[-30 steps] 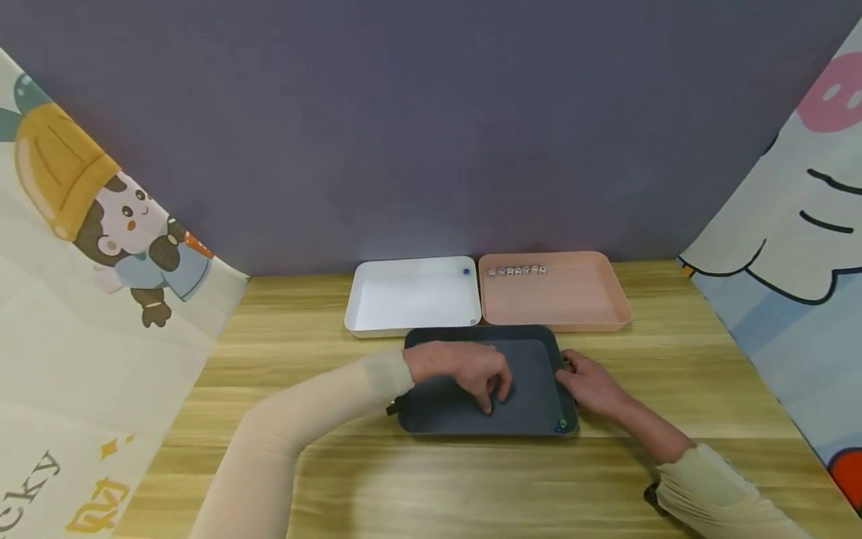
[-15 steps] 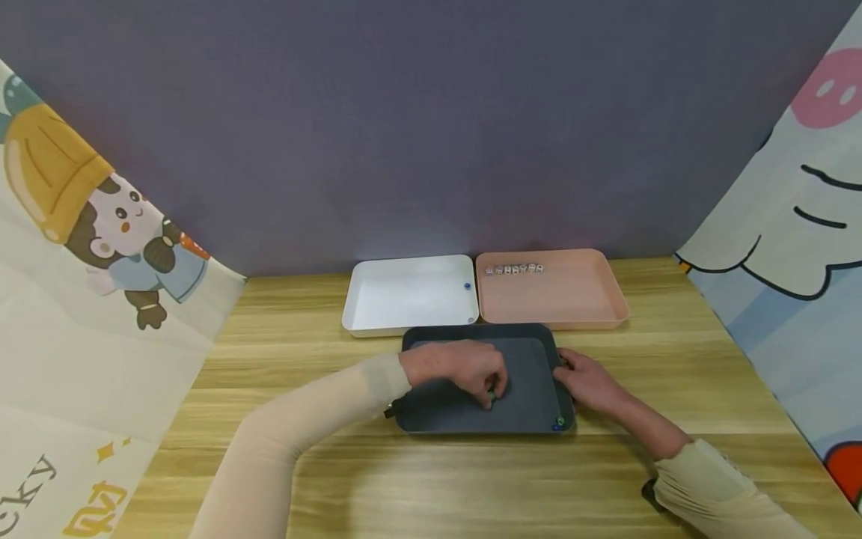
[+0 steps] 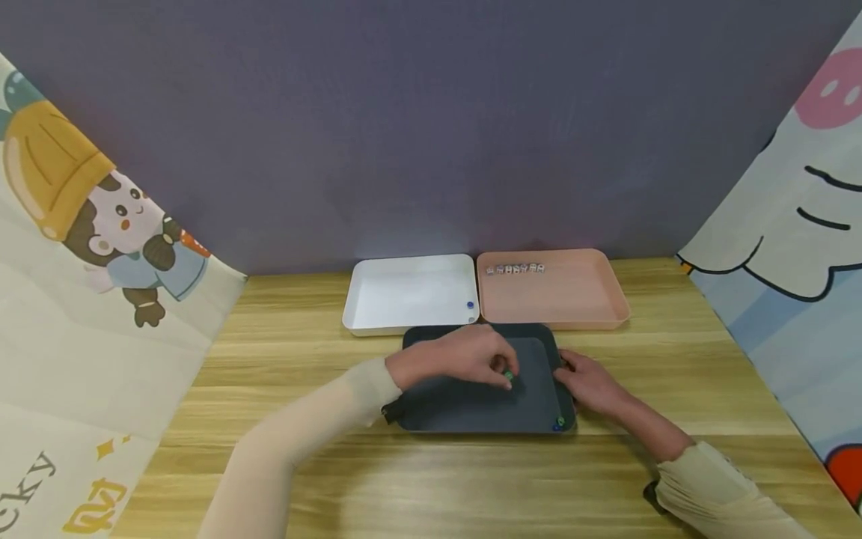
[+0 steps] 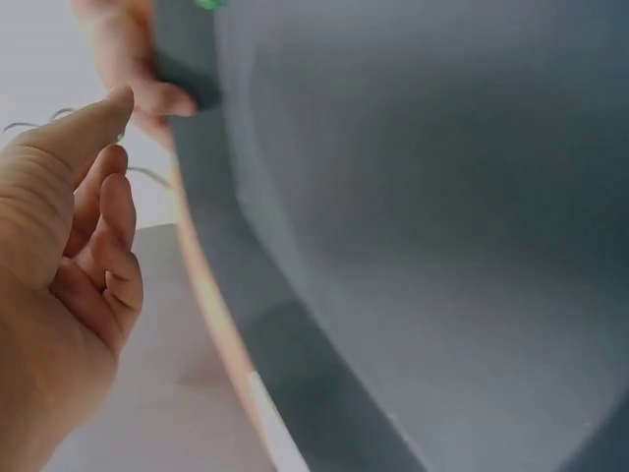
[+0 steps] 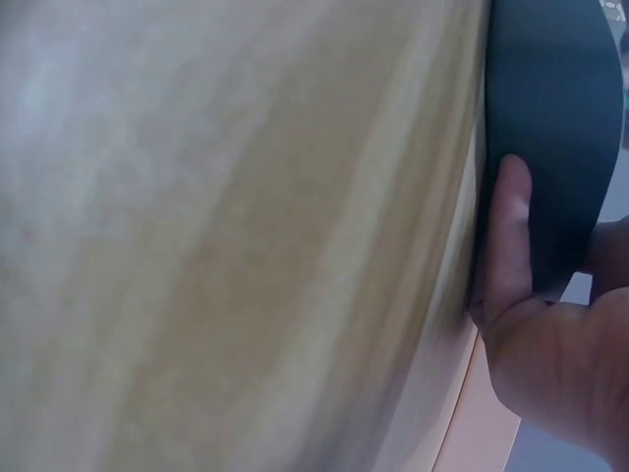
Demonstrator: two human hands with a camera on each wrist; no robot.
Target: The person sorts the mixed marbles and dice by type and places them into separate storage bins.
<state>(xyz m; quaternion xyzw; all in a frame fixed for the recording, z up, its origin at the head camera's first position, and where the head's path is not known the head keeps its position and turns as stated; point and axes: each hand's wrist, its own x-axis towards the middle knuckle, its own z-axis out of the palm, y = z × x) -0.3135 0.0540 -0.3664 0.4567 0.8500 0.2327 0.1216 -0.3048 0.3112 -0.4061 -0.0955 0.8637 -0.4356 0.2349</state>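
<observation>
My left hand (image 3: pixel 474 355) is over the dark grey tray (image 3: pixel 465 408), pinching a small green marble (image 3: pixel 508 375) between thumb and fingertips. In the left wrist view, the thumb and curled fingers (image 4: pixel 116 197) hide most of that marble. At the tray's right side, my right hand (image 3: pixel 592 385) grips the rim. One finger (image 5: pixel 510 231) lies along the tray's outer wall in the right wrist view. Another green marble (image 3: pixel 561 421) and a blue marble (image 3: pixel 556 427) sit together in the tray's near right corner.
Behind the dark tray stand a white tray (image 3: pixel 411 292) and a pink tray (image 3: pixel 572 299), side by side. A blue marble (image 3: pixel 470 305) and a clear one (image 3: pixel 471 320) lie at the white tray's right edge. A row of several white dice (image 3: pixel 515 269) lines the pink tray's back.
My left hand has picked the green marble up from the dark tray and moved slightly up and right. In the white tray, the blue marble has rolled towards me. The right hand stays put.
</observation>
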